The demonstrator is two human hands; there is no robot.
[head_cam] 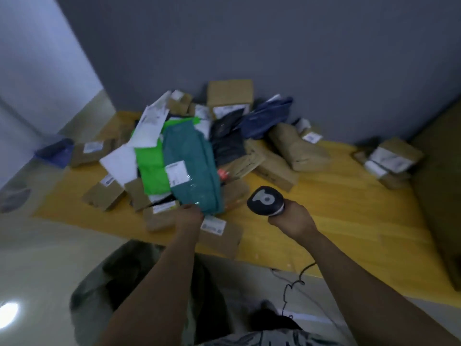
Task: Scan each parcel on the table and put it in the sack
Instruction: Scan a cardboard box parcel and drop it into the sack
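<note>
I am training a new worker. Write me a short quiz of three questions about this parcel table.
1. True or false: the right hand holds the scanner.
2. Which one does the left hand grip? A teal parcel, B navy parcel, C brown box.
3. Fill in: the teal parcel's label is ____ in colour.
Key: 1 true; 2 A; 3 white.

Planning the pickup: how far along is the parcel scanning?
Done: unclear, the sack looks too dark inside to read. In hand: left hand grips the teal parcel, right hand holds the scanner beside it. Left: a big pile of parcels on the table.
</note>
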